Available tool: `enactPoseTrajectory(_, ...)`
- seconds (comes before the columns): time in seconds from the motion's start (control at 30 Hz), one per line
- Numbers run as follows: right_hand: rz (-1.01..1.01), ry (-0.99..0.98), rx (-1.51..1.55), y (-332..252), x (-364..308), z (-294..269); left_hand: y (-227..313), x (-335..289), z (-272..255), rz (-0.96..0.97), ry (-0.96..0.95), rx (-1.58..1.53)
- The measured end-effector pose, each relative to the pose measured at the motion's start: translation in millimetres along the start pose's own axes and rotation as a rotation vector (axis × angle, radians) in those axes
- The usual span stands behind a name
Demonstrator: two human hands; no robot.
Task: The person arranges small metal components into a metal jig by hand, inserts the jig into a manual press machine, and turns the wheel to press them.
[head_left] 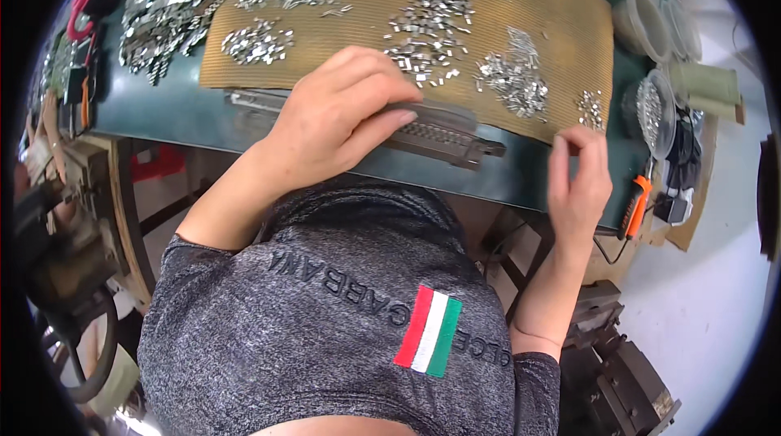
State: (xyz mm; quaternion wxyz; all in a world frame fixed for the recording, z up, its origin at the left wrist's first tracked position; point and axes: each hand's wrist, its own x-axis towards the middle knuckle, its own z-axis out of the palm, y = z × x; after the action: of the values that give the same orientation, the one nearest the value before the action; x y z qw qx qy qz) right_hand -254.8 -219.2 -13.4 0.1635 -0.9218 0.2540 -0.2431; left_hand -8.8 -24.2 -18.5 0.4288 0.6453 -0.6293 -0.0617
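A long, narrow metal jig (431, 137) with a row of small slots along it lies at the table's front edge, slightly blurred. My left hand (346, 106) is over its middle, thumb and forefinger drawn together above the slots; anything small between them is hidden. My right hand (582, 180) is at the mat's front right corner, beside a little heap of shiny metal pieces (591, 109). Its fingers are curled, with the tips brought together at the thumb. Whatever they may pinch is too small to make out.
A tan ribbed mat (366, 37) bears several piles of small metal parts (431, 29). Linked metal strips (175, 9) are heaped at the left. Clear plastic tubs (643, 25) and a bowl of parts (651, 115) stand right, near an orange-handled tool (634, 207).
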Motion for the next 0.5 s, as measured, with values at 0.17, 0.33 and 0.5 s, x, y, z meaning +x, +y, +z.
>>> enactPoseTrajectory(0.17, -0.317, -0.127, 0.152, -59, 7, 34, -9, -17, -16, -0.055, 0.041, 0.021)
enactPoseTrajectory(0.33, -0.348, -0.170, 0.064, -78, 7, 52, -13, -26, -26, -0.086, 0.067, 0.007)
enactPoseTrajectory(0.5, -0.295, -0.219, 0.059, -86, 10, 49, -24, -33, -36, -0.103, 0.097, -0.026)
